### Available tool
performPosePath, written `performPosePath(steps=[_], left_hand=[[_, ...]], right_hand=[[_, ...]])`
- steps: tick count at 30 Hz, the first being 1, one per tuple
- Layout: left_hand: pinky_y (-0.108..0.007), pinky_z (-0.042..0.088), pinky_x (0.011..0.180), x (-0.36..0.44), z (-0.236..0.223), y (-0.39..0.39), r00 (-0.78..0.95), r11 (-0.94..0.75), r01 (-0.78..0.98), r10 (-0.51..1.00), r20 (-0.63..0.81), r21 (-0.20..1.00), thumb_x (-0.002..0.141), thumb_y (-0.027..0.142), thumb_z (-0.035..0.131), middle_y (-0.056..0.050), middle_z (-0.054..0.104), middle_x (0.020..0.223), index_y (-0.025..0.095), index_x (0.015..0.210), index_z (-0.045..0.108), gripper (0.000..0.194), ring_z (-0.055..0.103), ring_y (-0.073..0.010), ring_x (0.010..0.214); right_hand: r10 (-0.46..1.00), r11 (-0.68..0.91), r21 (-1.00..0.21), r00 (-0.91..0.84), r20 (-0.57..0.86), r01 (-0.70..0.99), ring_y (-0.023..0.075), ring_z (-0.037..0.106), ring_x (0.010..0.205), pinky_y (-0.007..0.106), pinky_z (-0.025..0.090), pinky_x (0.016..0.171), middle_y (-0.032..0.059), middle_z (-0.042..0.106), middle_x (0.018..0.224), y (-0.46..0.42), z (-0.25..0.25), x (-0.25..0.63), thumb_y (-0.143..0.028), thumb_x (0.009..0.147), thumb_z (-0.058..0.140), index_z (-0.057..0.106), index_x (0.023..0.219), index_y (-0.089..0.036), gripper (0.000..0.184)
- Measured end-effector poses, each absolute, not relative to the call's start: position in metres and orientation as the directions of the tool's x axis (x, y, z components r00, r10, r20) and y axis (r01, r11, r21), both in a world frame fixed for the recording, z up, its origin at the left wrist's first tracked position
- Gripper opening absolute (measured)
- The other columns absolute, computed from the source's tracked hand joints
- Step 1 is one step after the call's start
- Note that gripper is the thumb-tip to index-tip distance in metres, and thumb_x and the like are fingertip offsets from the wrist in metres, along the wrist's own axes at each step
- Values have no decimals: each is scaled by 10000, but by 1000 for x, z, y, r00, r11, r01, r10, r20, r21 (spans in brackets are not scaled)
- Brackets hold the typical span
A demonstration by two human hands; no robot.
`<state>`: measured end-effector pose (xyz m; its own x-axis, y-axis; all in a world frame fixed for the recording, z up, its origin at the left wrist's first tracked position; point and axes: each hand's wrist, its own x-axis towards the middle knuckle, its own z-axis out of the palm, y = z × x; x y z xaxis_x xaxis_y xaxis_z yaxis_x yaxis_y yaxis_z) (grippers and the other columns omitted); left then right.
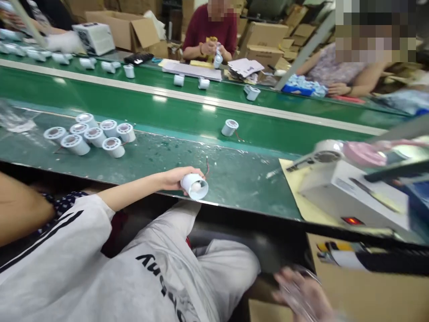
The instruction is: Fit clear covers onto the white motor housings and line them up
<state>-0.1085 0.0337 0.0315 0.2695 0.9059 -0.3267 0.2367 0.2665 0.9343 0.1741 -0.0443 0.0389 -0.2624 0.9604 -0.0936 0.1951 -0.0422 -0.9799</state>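
My left hand (174, 178) is closed around a white cylindrical part (195, 186) with a thin red and black wire, at the near edge of the green bench (241, 183). My right hand (298, 294) is low at the bottom right, below the bench and over a cardboard box (368, 290). It is smeared by motion, and something clear and glossy seems to lie against its fingers.
Several white cylindrical parts (90, 134) are clustered on the bench at the left, and one (229, 127) stands alone on the green conveyor belt (167, 114). A white machine (348, 192) with a red light sits at the right. Other people work across the belt; a neighbour's arm (20, 208) is at my left.
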Motion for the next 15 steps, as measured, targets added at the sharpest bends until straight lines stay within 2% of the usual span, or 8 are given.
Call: performPosePath(steps=[2,4,6,7,9,12,13,15], left_hand=[[-236,431,408,-82,22,27,437,317,205,817,-376,926,884,509,419,-89,679,824,144,937,615,417,581,-150,582],[-232,385,369,-64,14,23,564,348,211,720,-405,913,841,556,464,-81,678,810,147,928,645,456,538,-137,538],[-225,348,357,-52,10,21,652,350,245,631,-421,904,816,573,513,-59,663,762,153,903,680,461,505,-126,507],[-220,330,357,-47,10,20,683,339,268,593,-426,902,810,563,539,-47,652,739,157,882,697,441,497,-122,504],[-215,317,378,-39,10,20,721,290,314,546,-426,904,810,503,588,-24,635,710,169,851,729,365,497,-120,520],[-210,411,534,-30,13,16,726,191,358,558,-401,914,797,348,653,-12,665,772,185,817,748,190,562,-135,669],[-219,445,626,-28,14,14,715,130,373,591,-374,919,798,303,657,-14,682,815,186,820,749,150,585,-146,741],[-262,465,805,-26,16,10,684,-45,410,676,-274,911,824,261,646,-31,706,924,186,879,752,142,617,-178,883]], right_hand=[[953,-5,-1000,-303,-13,28,294,748,766,402,647,579,108,682,984,-51,15,220,-804,699,736,662,946,-300,566],[934,-24,-999,-357,-13,-27,315,761,834,452,672,670,118,667,1016,-56,-4,236,-826,778,630,683,967,-279,581],[931,144,-986,-348,105,87,302,747,929,458,667,784,115,631,1087,-56,-14,229,-705,871,626,717,1081,-274,488],[920,274,-937,-342,189,219,296,729,975,451,658,829,115,611,1120,-54,-16,222,-625,889,653,726,1154,-280,441],[871,487,-690,-359,336,536,289,681,1049,434,634,885,119,594,1168,-49,-16,206,-449,905,693,719,1273,-311,394],[815,547,-292,-420,398,785,297,635,1095,414,610,862,125,636,1185,-44,-17,195,-196,932,622,762,1198,-333,330],[812,542,-235,-431,393,807,299,630,1104,409,604,850,125,648,1196,-44,-18,195,-130,930,587,779,1122,-316,329],[825,537,-263,-434,361,802,302,631,1115,392,601,805,127,646,1234,-48,-21,196,-97,915,591,774,977,-270,260]])
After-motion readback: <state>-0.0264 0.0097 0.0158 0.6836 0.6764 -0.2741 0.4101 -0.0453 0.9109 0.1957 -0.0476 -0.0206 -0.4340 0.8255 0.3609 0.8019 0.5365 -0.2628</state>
